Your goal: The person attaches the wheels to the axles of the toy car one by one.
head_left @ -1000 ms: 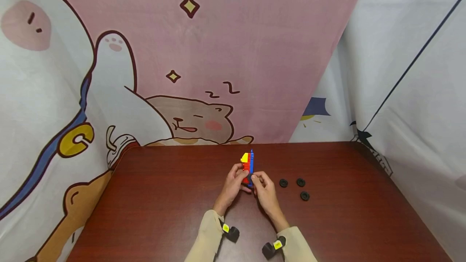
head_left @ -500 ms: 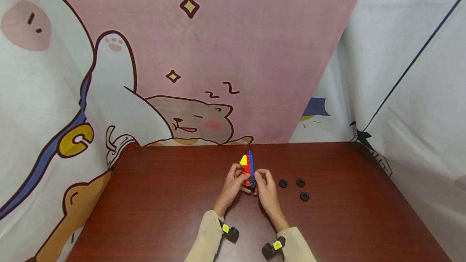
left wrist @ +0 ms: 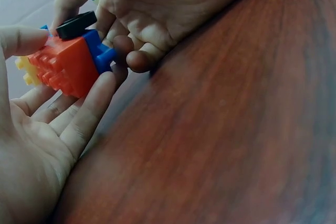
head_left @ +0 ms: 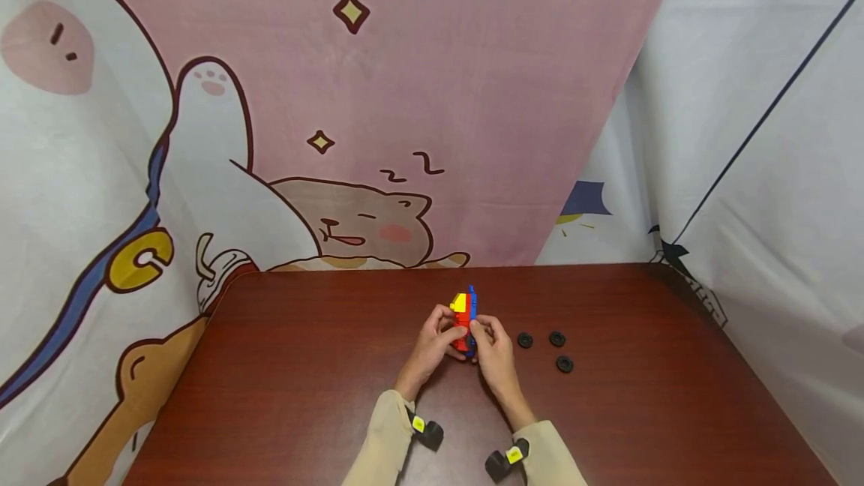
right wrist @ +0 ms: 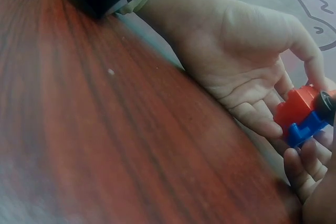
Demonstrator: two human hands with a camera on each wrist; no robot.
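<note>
Between them sits the brick toy [head_left: 462,319], the left hand [head_left: 429,343] pinching its red body, the right hand [head_left: 496,352] its wheel side (I'd press that black wheel [left wrist: 77,25] squarely, bracing the body firmly)

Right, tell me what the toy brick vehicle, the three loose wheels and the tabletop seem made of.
Toy brick vehicle: likely hard plastic, smooth; molded studs and uniform bright colors suggest it.
Loose wheels: matte black, perhaps rubber or plastic; too small to settle.
Tabletop: wood or wood-look laminate, satin; streaky grain and soft sheen show.
</note>
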